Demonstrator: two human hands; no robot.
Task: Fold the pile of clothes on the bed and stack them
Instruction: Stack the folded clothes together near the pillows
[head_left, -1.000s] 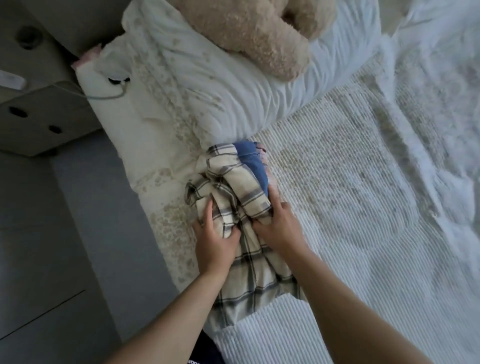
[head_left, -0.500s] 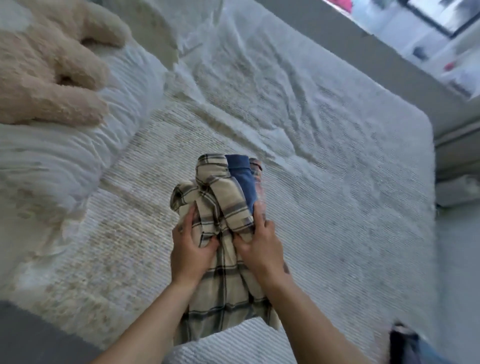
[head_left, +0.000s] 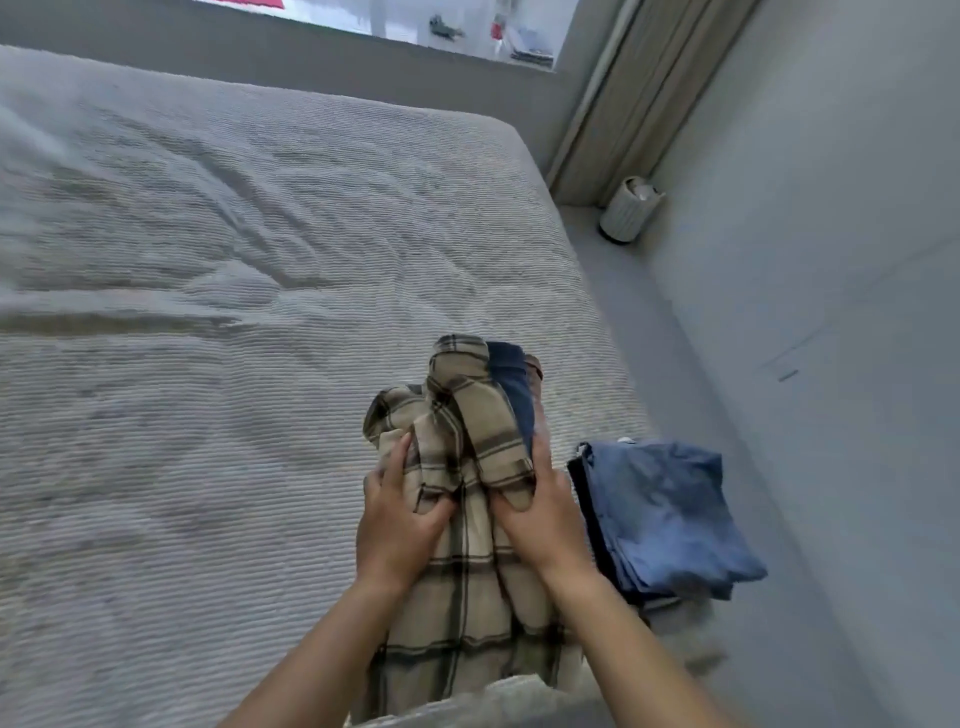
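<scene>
Right beside the bundle, on the person's right, lies the folded blue stack, near the bed's right edge, and that sideways relation is what the coming move turns on. Both hands grip a bundle of clothes held between them: the left hand has its fingers curled into the plaid shirt, and the right hand clasps the bundle's right flank, thumb pressed into the plaid. Tucked along the right of the plaid is a dark blue garment, with a sliver of reddish cloth beside it. The bundle's long axis runs away from the person, roughly parallel to the stack's own long side. Of the two, the right hand is nearer the stack, just beside its left edge.

As for materials, the plaid is soft woven cloth, beige with dark checks, bunched and creased at the top and hanging flatter below the wrists. Layered and flat, the blue stack looks like denim-toned fabric with squared edges. Underneath, the bed cover is pale, finely ribbed and wrinkled. My judgement: the bundle goes rightward onto the stack.
</scene>
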